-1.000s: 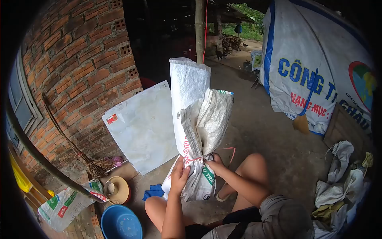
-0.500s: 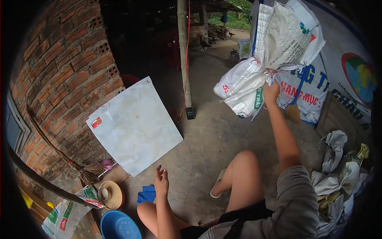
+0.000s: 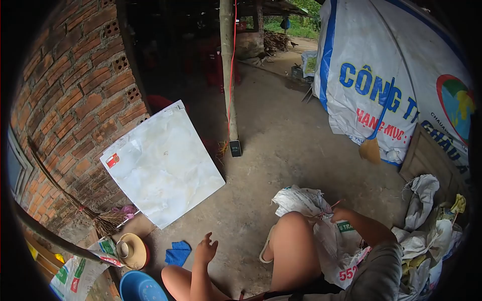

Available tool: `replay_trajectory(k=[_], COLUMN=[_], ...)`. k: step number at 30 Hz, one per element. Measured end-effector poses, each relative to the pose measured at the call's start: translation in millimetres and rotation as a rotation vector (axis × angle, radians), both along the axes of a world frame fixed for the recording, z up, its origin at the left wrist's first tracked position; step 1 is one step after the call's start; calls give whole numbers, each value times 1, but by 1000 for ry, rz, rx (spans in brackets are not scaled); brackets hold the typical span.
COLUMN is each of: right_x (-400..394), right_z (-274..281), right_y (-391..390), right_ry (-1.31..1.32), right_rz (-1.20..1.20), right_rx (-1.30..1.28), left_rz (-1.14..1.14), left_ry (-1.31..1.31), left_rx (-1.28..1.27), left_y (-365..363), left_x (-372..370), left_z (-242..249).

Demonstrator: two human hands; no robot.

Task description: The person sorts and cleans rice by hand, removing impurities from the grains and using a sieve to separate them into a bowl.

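Observation:
A tied bundle of white woven sacks (image 3: 301, 200) with green and red print rests low, beside my right knee. My right hand (image 3: 343, 215) is closed round its gathered middle, and part of the bundle is hidden behind my leg and arm. Over my other leg, my left hand (image 3: 206, 248) hangs in the air with its fingers apart and nothing in them. A folded blue cloth (image 3: 177, 253) lies on the floor to the left of that hand. Beyond it is a square, marble-patterned pale tile (image 3: 165, 165) with a red label.
A wooden post (image 3: 227, 75) with a red cord stands ahead, a small black device (image 3: 235, 148) at its foot. Crumpled sacks (image 3: 424, 231) are piled on the right, by a large printed tarpaulin (image 3: 346, 45) and a broom (image 3: 370, 149). A blue basin (image 3: 143, 287) sits lower left.
My right hand has brought the sack bundle down from in front of the tarpaulin to beside my right knee. My left hand stays open, a little lower.

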State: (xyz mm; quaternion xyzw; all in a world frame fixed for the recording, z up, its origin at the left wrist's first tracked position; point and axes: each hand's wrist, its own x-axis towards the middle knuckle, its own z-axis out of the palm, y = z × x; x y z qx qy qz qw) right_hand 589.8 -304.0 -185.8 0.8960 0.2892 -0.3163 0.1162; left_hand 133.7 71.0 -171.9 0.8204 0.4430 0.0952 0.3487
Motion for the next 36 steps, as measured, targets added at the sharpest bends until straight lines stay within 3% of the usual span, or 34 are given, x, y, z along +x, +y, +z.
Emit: replay_trajectory(k=[4,5,6,7,8,9,10,11,13,15,17,18,21,22,23,26,29,31,36], right_x=[104,163,196,189,228,214,211,190,156,117,51,12,-93,-120,-154,-224,-268,-291,-334], right_z=[4,-2,58,148,172,215,233,251,247,198,134,109,39,22,37,51,85,99,130], right_y=[103,129,168,209,241,271,307,337,393,445,474,479,474,474,467,454,430,421,388], right_ry=[9,-386,-505,-729,-1006,-1362,-1472,-1422,-1261,-1002,-563,-214,206,302,410,574,546,436,459], right_rz=[-69,-90,-228,-199,-241,-199,-200,-107,220,473,613,617,1067,1333,1395,1382,1369,1271,1177], right_rx=[-43,182,335,374,518,524,685,684,1010,1169,1251,1219,897,724,397,258,375,589,472], left_rz=[-170,-241,-229,-272,-310,-346,-376,-408,-393,-375,-364,-351,-359,-359,-357,-346,-234,-91,138], left_ry=[132,227,230,260,294,346,368,389,359,329,347,368,385,398,405,401,318,245,52], left_rx=[-59,-53,-50,-80,-114,-132,-116,-111,-123,-120,-91,-82,-72,-98,-125,-115,-28,67,267], left_y=[1,2,1,0,-2,-4,-4,-6,-9,-7,-5,-4,-3,-4,-5,-3,-2,-4,-18], left_x=[-12,-13,-14,-17,-22,-24,-23,-24,-23,-22,-21,-20,-16,-14,-13,-18,-34,-50,-109], left_z=[-16,-21,-25,-27,-27,-23,-18,-16,-17,-15,-13,-10,2,7,11,21,31,37,53])
